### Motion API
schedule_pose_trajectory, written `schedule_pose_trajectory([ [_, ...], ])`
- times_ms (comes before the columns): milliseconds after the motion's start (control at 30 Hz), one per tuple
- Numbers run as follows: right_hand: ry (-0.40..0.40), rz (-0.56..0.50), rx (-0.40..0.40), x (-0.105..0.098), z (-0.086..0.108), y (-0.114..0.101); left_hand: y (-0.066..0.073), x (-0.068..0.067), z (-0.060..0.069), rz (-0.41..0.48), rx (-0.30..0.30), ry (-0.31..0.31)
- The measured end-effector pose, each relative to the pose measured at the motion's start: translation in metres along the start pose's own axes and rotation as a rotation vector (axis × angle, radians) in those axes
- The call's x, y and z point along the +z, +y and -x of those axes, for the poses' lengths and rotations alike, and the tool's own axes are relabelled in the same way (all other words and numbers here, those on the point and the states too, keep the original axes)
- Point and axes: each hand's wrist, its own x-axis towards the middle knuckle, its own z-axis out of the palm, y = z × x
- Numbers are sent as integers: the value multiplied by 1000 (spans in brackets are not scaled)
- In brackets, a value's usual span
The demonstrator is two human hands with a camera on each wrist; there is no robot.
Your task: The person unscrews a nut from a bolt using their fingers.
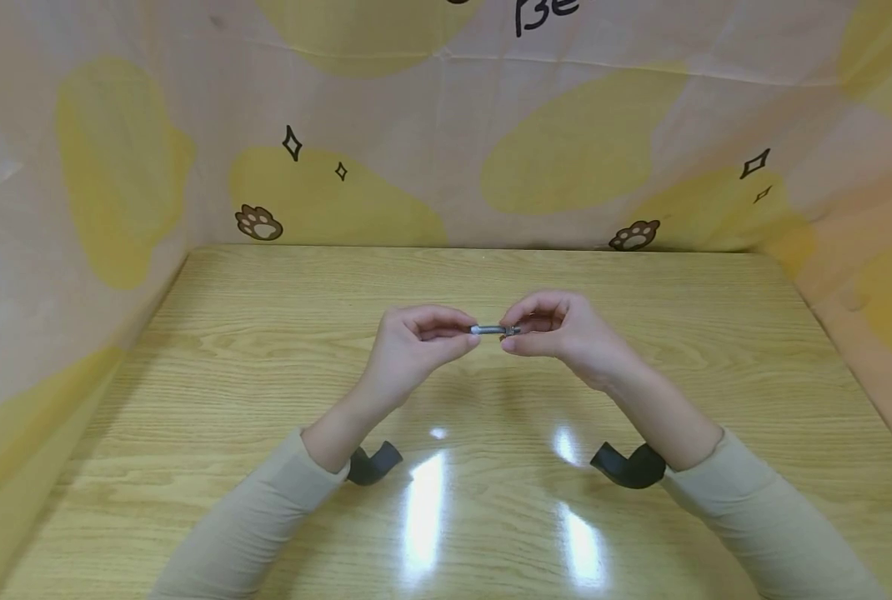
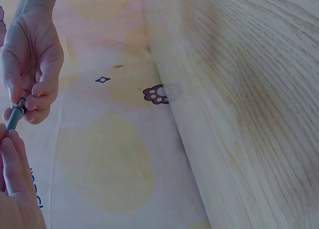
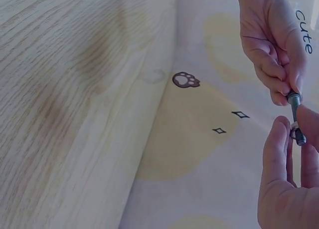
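A small metal bolt is held level above the table between both hands. The left hand pinches its head end between thumb and fingers. At the threaded end, the right hand pinches a small nut with thumb and fingertips. In the left wrist view the threaded shank shows between the two hands, with the nut near the right hand's fingertips. The right wrist view shows the bolt's tip sticking out past the nut.
A wood-grain table lies beneath the hands. Patterned cloth with yellow patches and paw prints hangs behind and on both sides. Dark straps stick out at both wrists, and light glares off the table's front part.
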Motion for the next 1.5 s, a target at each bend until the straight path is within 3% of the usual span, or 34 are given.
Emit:
schedule_pose_trajectory([
  [233, 1, 3, 59, 1, 0, -3, 0, 0, -1, -7, 0, 10],
  [533, 4, -16, 11, 0, 0, -1, -1, -1, -2, 6, 6, 10],
  [867, 33, -2, 67, 0, 0, -4, -2, 1, -3, 15, 3, 6],
  [1200, 11, 9, -16, 1, 1, -4, 0, 0, -2, 17, -11, 5],
  [1400, 24, 27, 63, 2, 0, -5, 2, 1, -1, 18, 1, 9],
  [1500, 17, 15, 58, 2, -1, -5, 3, 0, -1, 20, -3, 14],
])
